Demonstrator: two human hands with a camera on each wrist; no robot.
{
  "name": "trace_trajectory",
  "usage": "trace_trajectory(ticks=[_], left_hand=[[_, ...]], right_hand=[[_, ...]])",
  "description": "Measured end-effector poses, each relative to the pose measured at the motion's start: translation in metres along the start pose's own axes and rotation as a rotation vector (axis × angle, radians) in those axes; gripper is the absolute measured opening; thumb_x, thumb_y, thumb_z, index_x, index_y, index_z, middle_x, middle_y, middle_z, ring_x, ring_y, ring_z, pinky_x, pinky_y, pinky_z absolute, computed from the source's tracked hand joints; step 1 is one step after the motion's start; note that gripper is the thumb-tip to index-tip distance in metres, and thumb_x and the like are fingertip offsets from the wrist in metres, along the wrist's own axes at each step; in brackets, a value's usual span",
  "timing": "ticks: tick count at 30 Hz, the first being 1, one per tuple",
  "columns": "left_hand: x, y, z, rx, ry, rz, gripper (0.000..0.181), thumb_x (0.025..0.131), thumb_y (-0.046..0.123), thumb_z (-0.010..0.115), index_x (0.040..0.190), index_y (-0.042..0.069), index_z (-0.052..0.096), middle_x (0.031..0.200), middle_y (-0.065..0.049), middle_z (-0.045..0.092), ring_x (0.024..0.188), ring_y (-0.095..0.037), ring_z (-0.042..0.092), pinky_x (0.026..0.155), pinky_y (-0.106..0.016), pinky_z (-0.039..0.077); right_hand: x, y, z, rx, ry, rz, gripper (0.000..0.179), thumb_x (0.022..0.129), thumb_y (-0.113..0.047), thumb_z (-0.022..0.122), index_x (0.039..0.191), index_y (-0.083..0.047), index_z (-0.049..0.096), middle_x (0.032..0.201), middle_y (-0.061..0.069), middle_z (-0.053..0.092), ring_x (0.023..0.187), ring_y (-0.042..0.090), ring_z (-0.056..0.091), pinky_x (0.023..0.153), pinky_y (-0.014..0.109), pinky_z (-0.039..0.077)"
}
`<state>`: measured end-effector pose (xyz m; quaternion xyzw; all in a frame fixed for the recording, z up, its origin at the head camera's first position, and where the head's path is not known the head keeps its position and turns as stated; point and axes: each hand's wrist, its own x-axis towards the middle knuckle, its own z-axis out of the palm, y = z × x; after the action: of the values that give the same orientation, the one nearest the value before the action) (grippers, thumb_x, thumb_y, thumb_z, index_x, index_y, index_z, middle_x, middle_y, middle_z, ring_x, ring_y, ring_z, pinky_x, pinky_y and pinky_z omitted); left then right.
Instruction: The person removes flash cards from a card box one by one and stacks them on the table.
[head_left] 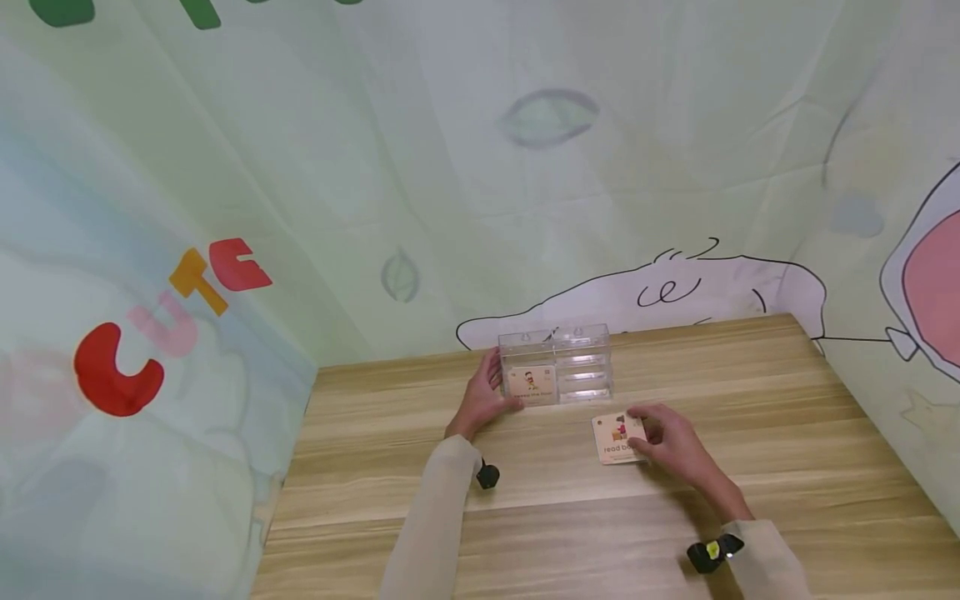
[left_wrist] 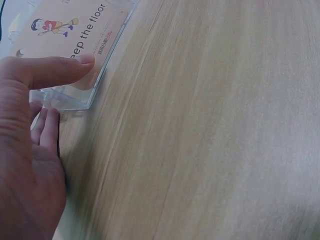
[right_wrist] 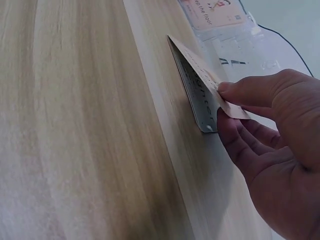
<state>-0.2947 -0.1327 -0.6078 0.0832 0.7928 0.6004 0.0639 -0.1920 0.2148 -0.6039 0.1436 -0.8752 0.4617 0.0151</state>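
Note:
My left hand (head_left: 480, 402) grips the left end of a clear plastic card rack (head_left: 585, 375), its thumb lying across the lower front. In the rack's left side sits a "sweep the floor" card (head_left: 534, 382); the right side shows bare clear ledges. To the right and nearer, my right hand (head_left: 675, 443) pinches a "read bo..." picture card (head_left: 611, 433) by its right edge, thumb on top. The right wrist view shows this card (right_wrist: 202, 72) tilted up at the pinched side, over another card (right_wrist: 206, 117) lying in its shadow.
The wood-grain table (head_left: 360, 467) meets a printed fabric backdrop (head_left: 420, 208) right behind the rack. More fabric with "CUTE" lettering (head_left: 120, 371) hangs at the left. A black wrist camera (head_left: 705, 557) sits at my right sleeve.

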Motion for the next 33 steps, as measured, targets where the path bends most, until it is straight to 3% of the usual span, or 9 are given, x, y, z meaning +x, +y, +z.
trace_trajectory(ticks=[7,12,20,33], left_hand=[[-0.0030,0.0095,-0.0017,-0.016,-0.018,0.000,0.112,0.070,-0.012,0.086,0.163,0.006,0.025,0.163,-0.021,0.036,0.150,-0.037,0.036,0.124,-0.045,0.031],[-0.0005,0.0010,-0.0013,0.002,-0.005,0.013,0.111,0.070,-0.009,0.087,0.162,0.010,0.028,0.162,-0.017,0.039,0.149,-0.033,0.039,0.123,-0.042,0.034],[0.0004,0.0008,-0.0025,0.020,-0.005,-0.002,0.112,0.071,-0.007,0.088,0.163,0.012,0.027,0.164,-0.014,0.038,0.149,-0.030,0.038,0.123,-0.038,0.034],[-0.0008,0.0022,-0.0015,-0.004,-0.001,0.021,0.112,0.070,-0.009,0.088,0.162,0.008,0.026,0.164,-0.019,0.036,0.150,-0.036,0.036,0.124,-0.045,0.032]], right_hand=[[0.0007,-0.0014,0.0018,-0.066,-0.006,0.022,0.046,0.083,0.002,0.083,0.125,0.008,0.067,0.108,0.017,0.065,0.081,0.017,0.063,0.066,0.024,0.059],[0.0012,-0.0028,0.0036,-0.082,-0.009,0.034,0.046,0.082,0.002,0.084,0.124,0.009,0.067,0.106,0.019,0.064,0.081,0.020,0.064,0.066,0.026,0.060],[0.0027,-0.0041,0.0058,-0.127,-0.010,0.046,0.045,0.082,0.001,0.083,0.124,0.009,0.067,0.104,0.019,0.063,0.081,0.020,0.061,0.065,0.026,0.058],[0.0052,-0.0093,0.0057,-0.168,-0.058,0.108,0.045,0.085,-0.001,0.081,0.127,0.006,0.066,0.098,0.013,0.057,0.080,0.021,0.053,0.061,0.025,0.051]])
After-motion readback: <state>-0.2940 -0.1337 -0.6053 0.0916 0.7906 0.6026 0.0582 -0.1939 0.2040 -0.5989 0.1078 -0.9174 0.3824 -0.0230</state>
